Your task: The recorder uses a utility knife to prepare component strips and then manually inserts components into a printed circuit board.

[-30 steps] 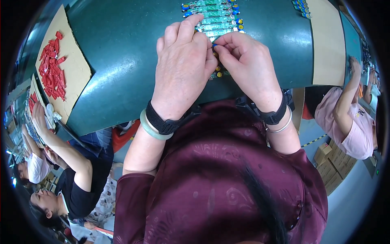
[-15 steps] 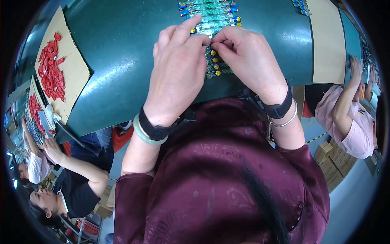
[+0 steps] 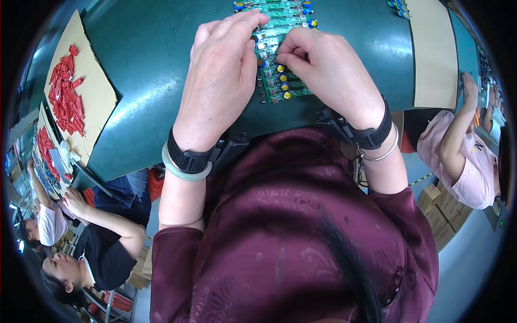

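A strip of small green circuit boards [image 3: 280,81] with yellow and blue parts lies on the dark green table [image 3: 145,64] in front of me. My left hand [image 3: 221,75] lies flat over the left side of the strip, fingers stretched toward its far end. My right hand [image 3: 318,64] is curled on the right side, thumb and fingertips pinched on one board near the middle of the strip. Both wrists wear black bands. The boards under my palms are hidden.
A cardboard sheet [image 3: 97,102] with a heap of small red parts [image 3: 65,97] lies at the left. Another cardboard sheet [image 3: 433,48] lies at the right. A person in black [image 3: 102,242] sits lower left. A person in pink [image 3: 468,151] works at the right.
Both hands have slid a little nearer along the strip, and more of the boards now shows beneath my fingers at the near end.
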`<action>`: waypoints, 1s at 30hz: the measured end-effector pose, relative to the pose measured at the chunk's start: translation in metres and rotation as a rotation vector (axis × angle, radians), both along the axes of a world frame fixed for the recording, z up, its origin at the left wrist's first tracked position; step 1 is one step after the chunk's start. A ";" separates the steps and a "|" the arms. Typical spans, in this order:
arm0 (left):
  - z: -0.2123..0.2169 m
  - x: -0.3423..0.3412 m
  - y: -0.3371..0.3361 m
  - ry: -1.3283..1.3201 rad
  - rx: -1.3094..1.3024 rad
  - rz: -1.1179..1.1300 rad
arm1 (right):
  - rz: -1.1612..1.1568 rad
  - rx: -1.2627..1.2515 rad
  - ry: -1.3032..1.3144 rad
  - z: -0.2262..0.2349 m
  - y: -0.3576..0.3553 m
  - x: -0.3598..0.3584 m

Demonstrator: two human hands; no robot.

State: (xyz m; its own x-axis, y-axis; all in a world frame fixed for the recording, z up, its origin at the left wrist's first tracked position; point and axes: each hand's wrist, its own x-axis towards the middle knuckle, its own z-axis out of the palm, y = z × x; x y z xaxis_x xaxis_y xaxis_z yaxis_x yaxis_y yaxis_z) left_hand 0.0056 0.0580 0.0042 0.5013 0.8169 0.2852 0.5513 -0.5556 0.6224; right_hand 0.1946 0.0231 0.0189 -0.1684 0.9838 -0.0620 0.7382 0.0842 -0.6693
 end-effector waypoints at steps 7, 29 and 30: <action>0.005 -0.001 0.001 -0.042 -0.055 0.015 | 0.020 0.019 -0.050 0.001 0.001 -0.002; 0.001 -0.001 -0.005 0.046 -0.049 0.032 | -0.133 0.227 0.074 -0.008 -0.010 -0.021; 0.002 0.000 -0.006 0.066 -0.064 0.039 | -0.134 0.218 0.065 -0.008 -0.011 -0.020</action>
